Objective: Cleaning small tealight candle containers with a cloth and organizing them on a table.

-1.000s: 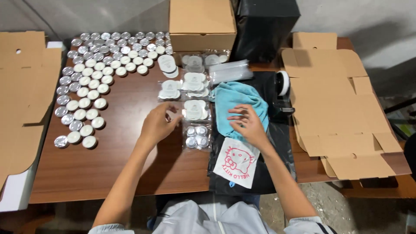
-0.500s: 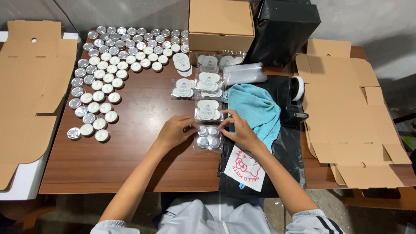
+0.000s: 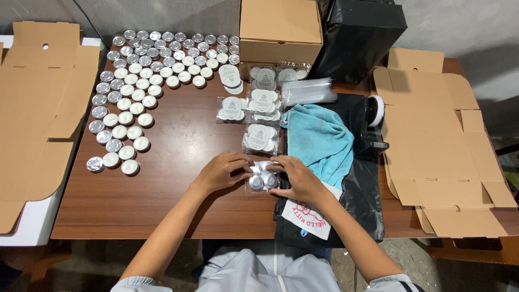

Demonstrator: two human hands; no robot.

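The fingers of the left hand and the right hand pinch the top corners of a clear packet of tea-light candles lying on the brown table near its front edge. Just beyond lie more filled packets, a turquoise cloth to their right, and rows of loose tea lights at far left.

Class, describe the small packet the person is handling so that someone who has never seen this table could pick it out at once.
Start at the closed cardboard box at the table's far edge and follow the column of clear packets toward the person. The nearest packet lies between the left hand and right hand, beside the blue cloth. Unlike its neighbours, it shows silver cups and no white label.
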